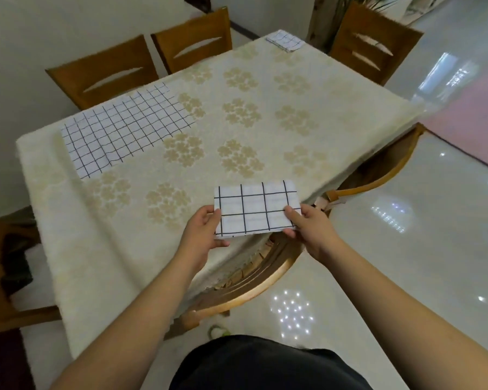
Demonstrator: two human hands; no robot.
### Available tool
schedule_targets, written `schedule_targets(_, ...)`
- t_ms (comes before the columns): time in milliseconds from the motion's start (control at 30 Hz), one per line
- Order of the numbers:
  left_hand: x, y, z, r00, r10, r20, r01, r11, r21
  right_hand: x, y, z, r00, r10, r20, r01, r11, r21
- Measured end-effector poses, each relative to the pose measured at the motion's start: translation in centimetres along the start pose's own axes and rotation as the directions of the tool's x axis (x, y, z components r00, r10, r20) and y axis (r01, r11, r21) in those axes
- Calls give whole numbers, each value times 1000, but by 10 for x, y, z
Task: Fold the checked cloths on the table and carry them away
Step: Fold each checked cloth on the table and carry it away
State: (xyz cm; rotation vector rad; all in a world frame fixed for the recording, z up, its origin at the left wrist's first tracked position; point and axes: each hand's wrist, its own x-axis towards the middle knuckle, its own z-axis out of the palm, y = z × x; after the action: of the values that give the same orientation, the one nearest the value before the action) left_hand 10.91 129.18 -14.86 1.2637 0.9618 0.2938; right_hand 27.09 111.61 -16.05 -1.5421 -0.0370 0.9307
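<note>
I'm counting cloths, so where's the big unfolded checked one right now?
In the head view, the unfolded checked cloth lies flat on the table's far left part, just before two wooden chairs.

Wooden chairs [104, 71] ring the cream floral-clothed desk [237, 114] beyond the fingers; glossy white floor [406, 249] mirrors ceiling lights rightward.

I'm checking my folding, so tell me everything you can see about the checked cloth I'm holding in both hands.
The folded checked cloth is a small, flat rectangle of thin white fabric with a black grid, layered edges showing along its near side. It is held roughly level at the near edge of the table, partly out past that edge. The left hand pinches its left end and the right hand pinches its right end, thumbs on top. Whether it touches the table is unclear.
</note>
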Motion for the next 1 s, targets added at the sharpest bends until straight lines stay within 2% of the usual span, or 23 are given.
schedule_targets(100,-13,9,41,999,26,40,-28,998,62,-21,-12,-37,998,-60,-37,60,998,17)
schedule_targets(267,-32,15,113,985,72,157,-102,976,191,-51,-12,-113,981,-145,-128,138,988,-64)
schedule_targets(500,-52,2,195,928,119,352,-228,931,285,-92,10,-208,956,-192,-222,187,981,-43)
schedule_targets(600,-59,-1,221,893,94,439,-249,918,308,-106,20,-236,945,-184,-272,192,981,5)
schedule_targets(833,-46,-5,258,810,-66,583,-241,869,432,-113,26,-272,908,-127,-398,195,971,135)
schedule_targets(1000,-18,-5,289,721,-112,684,-218,900,377,-101,26,-289,885,-81,-459,162,977,141)
